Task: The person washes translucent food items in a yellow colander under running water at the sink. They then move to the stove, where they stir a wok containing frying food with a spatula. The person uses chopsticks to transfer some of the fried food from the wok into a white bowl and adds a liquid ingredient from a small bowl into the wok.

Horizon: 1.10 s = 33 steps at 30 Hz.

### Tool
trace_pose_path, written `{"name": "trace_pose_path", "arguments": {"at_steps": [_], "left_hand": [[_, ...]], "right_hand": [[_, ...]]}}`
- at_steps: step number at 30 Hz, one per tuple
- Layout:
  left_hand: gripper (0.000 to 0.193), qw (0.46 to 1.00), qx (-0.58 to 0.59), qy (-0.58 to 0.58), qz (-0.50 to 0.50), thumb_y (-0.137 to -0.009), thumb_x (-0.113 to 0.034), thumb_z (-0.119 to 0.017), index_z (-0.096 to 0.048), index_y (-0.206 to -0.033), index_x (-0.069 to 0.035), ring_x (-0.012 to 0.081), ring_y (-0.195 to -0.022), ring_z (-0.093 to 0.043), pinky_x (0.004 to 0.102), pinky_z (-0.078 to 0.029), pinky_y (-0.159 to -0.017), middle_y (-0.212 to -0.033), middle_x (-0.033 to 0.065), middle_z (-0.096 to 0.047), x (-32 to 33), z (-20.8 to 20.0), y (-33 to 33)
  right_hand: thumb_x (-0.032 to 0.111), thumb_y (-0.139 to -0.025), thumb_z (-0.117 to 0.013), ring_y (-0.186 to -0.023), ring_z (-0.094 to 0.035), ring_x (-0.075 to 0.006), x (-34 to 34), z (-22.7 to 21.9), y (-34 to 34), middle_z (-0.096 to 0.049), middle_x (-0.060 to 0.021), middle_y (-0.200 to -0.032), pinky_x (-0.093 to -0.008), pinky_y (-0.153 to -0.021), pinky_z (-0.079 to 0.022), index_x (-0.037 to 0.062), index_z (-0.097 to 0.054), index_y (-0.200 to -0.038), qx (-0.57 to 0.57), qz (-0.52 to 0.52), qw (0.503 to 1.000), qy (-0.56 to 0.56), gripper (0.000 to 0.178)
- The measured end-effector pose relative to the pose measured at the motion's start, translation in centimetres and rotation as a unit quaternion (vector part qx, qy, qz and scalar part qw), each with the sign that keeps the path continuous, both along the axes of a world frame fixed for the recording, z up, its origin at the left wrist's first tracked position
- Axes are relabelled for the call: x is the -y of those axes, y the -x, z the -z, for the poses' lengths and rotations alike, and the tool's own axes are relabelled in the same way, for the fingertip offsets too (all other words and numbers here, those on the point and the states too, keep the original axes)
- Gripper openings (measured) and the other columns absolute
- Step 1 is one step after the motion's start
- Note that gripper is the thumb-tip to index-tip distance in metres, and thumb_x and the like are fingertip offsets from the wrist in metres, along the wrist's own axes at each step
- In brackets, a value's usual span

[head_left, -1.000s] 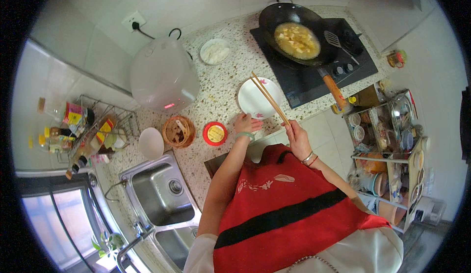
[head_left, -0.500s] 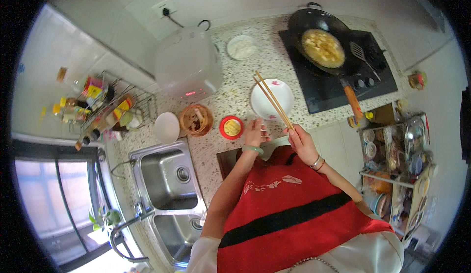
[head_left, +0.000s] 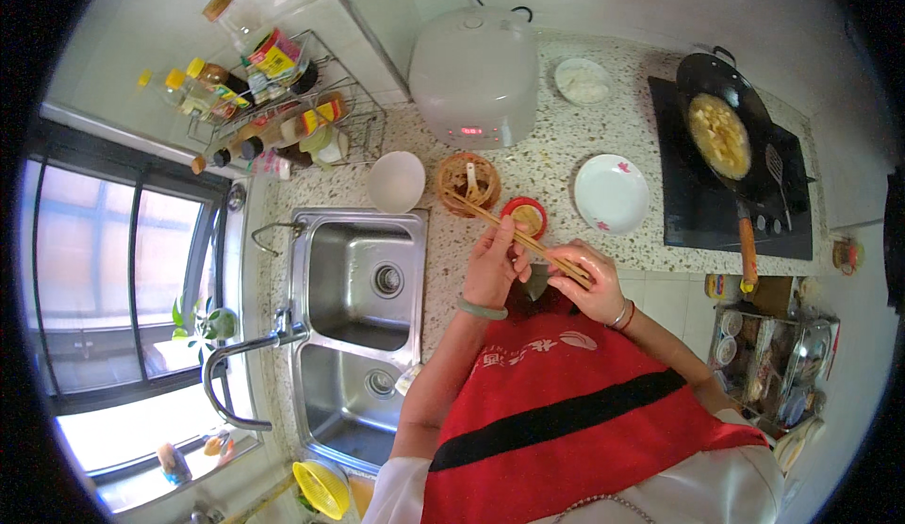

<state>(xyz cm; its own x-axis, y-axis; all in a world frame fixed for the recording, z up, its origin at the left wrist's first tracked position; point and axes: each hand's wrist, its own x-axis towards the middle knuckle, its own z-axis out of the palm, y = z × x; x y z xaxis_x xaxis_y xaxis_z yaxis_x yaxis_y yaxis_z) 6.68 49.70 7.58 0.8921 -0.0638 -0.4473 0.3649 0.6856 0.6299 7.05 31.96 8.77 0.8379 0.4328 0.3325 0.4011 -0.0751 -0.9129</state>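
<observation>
A pair of wooden chopsticks [head_left: 485, 216] slants across in front of me, tips up and to the left. Their thick ends are in my right hand [head_left: 591, 282], its fingers closed around them. Further along the sticks, my left hand [head_left: 492, 268] pinches them, a pale green bangle on its wrist. Beyond the tips stands a brown bowl [head_left: 454, 171] with a white spoon and dark sauce in it. Partly behind the chopsticks is a small red dish [head_left: 538, 215] with something yellowish inside. A white plate [head_left: 611, 194] with pink flower marks lies right of my hands.
To the left are a white bowl [head_left: 396, 182] and a double steel sink [head_left: 420, 284] with a faucet [head_left: 222, 373]. A rice cooker [head_left: 473, 72] and a dish of white food [head_left: 583, 82] stand at the back. On the right, a wok [head_left: 702, 72] with yellow food sits on the black cooktop [head_left: 688, 222].
The chopsticks have swung from over the white plate toward the brown bowl. My left hand, open and apart from them before, now grips them. The view has turned left.
</observation>
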Motion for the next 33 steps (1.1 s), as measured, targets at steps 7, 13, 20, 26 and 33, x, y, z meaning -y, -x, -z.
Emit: {"name": "trace_pose_path", "arguments": {"at_steps": [7,13,20,26,33], "left_hand": [[0.031,0.996,0.007,-0.04,-0.085,-0.096,-0.032,-0.056,-0.052,-0.11,-0.005,0.0194,-0.068,-0.06,0.0343,-0.055,-0.057,-0.082,0.008,-0.059,-5.9,3.3,-0.1],[0.056,0.932,-0.074,-0.119,-0.335,-0.095,-0.017,-0.056,-0.022,-0.138,-0.01,0.0352,-0.093,-0.065,0.0454,-0.058,-0.075,-0.106,0.0219,-0.058,-14.4,14.7,-2.8],[0.052,0.962,-0.071,-0.001,-0.262,-0.094,0.0,-0.039,-0.021,-0.142,-0.009,0.0446,-0.11,-0.056,0.0547,-0.054,-0.09,-0.128,0.0303,-0.046,-17.7,16.7,-6.8],[0.069,0.947,-0.044,-0.001,-0.318,-0.077,0.013,-0.037,-0.032,-0.142,-0.01,0.0461,-0.121,-0.046,0.0628,-0.048,-0.096,-0.136,0.0227,-0.04,-18.0,15.6,-7.8],[0.062,0.94,-0.001,-0.083,-0.331,-0.082,0.005,-0.043,-0.031,-0.141,-0.011,0.0433,-0.118,-0.049,0.0559,-0.054,-0.091,-0.135,0.0217,-0.039,-17.2,9.1,-4.2]], "right_hand": [[0.005,-0.095,-0.048,-0.076,-0.059,-0.0163,-4.2,-0.5,-1.7,-0.053,-0.0106,-0.098,-0.029,-0.069,-0.048,-0.0032,-0.065,-0.104,-0.028,0.04,0.994,-0.102,0.021],[0.024,-0.103,-0.038,-0.076,-0.062,-0.0198,-4.1,-1.8,-2.5,-0.05,-0.0125,-0.098,-0.0327,-0.072,-0.053,-0.0093,-0.061,-0.092,-0.079,0.057,0.984,-0.147,0.042],[0.028,-0.103,-0.037,-0.08,-0.063,-0.0225,-2.7,-1.9,-2.6,-0.05,-0.013,-0.099,-0.0358,-0.075,-0.054,-0.0089,-0.061,-0.09,-0.131,0.07,0.971,-0.188,0.047],[0.028,-0.103,-0.039,-0.084,-0.064,-0.0237,-2.6,-2.6,-1.9,-0.051,-0.0145,-0.104,-0.036,-0.075,-0.055,-0.0089,-0.06,-0.104,-0.153,0.082,0.965,-0.196,0.042],[0.023,-0.102,-0.041,-0.086,-0.065,-0.0249,-2.3,-5.1,-1.4,-0.053,-0.0153,-0.104,-0.037,-0.076,-0.056,-0.0077,-0.059,-0.108,-0.164,0.087,0.959,-0.216,0.036]]}}
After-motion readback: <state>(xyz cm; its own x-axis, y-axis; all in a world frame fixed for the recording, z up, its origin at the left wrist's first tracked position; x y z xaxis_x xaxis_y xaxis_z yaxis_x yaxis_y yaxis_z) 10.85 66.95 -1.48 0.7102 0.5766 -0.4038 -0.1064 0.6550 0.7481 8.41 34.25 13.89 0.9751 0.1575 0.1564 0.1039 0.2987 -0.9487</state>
